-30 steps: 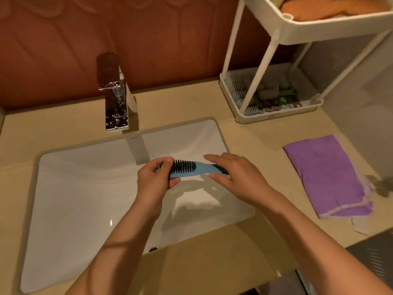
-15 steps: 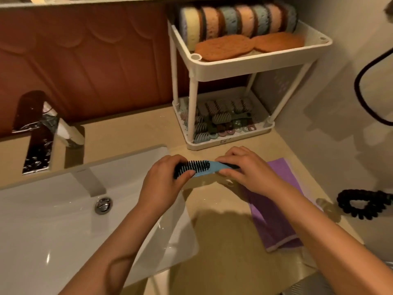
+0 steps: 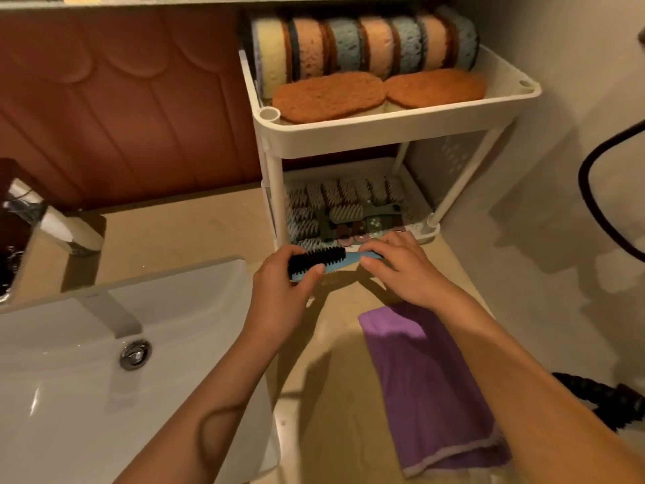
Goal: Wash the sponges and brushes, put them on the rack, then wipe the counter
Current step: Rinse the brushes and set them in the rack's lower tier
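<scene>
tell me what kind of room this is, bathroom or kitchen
Probably a bathroom vanity, though a kitchen corner is possible: a white basin set in a beige counter, a chrome tap, and a two-tier rack of sponges and brushes.

Blue brush [image 3: 331,263] held in both hands before the rack [image 3: 394,134]

Left hand [image 3: 279,291] grips its bristle end, right hand [image 3: 401,270] its handle, just in front of the rack's lower shelf.
</scene>
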A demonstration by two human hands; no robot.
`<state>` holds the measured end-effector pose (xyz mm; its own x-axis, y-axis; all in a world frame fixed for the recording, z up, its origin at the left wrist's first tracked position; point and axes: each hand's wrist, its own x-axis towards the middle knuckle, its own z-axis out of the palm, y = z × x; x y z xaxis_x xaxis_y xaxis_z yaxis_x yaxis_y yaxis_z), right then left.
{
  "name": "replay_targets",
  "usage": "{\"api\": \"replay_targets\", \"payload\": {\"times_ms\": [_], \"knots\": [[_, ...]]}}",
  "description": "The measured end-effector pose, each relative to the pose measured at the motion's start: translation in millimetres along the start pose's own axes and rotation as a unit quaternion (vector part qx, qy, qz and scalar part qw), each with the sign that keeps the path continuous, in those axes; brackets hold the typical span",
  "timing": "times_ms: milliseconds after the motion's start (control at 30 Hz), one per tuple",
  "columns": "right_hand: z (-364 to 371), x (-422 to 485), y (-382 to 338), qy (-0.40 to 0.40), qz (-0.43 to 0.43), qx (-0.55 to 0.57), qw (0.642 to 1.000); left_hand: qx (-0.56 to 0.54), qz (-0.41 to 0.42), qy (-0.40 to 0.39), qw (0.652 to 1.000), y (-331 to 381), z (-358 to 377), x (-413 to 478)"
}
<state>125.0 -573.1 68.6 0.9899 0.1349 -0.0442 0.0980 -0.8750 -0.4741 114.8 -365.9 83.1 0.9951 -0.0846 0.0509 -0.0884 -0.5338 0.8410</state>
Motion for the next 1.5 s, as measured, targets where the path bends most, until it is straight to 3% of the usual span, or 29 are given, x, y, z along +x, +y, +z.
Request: {"api": "replay_targets", "payload": {"times_ms": [100, 333, 667, 967, 1200, 1500], "knots": [[-12, 15, 10, 0.009, -0.001, -0.031, 0.999, 0.017, 0.017, -0.026, 0.999, 3, 7, 9], [-21, 56, 30, -0.037, 0.009, -0.035, 0.999, 0.022, 0.002, -0.005, 1.000, 0, 35, 38], [-26, 81, 55, -0.100, 0.039, -0.023, 0.994, 0.152, -0.029, -0.040, 0.987, -5, 63, 78], [-12, 88, 74, -0.057, 0.071, 0.019, 0.996, 0.242, 0.040, -0.061, 0.967, -9, 80, 98], [0, 88, 80, -0.005, 0.086, 0.011, 0.996, 0.226, -0.014, -0.065, 0.972, -14, 90, 101], [9, 75, 58, 0.073, 0.145, -0.080, 0.983, 0.170, 0.015, -0.045, 0.984, -5, 85, 85]]}}
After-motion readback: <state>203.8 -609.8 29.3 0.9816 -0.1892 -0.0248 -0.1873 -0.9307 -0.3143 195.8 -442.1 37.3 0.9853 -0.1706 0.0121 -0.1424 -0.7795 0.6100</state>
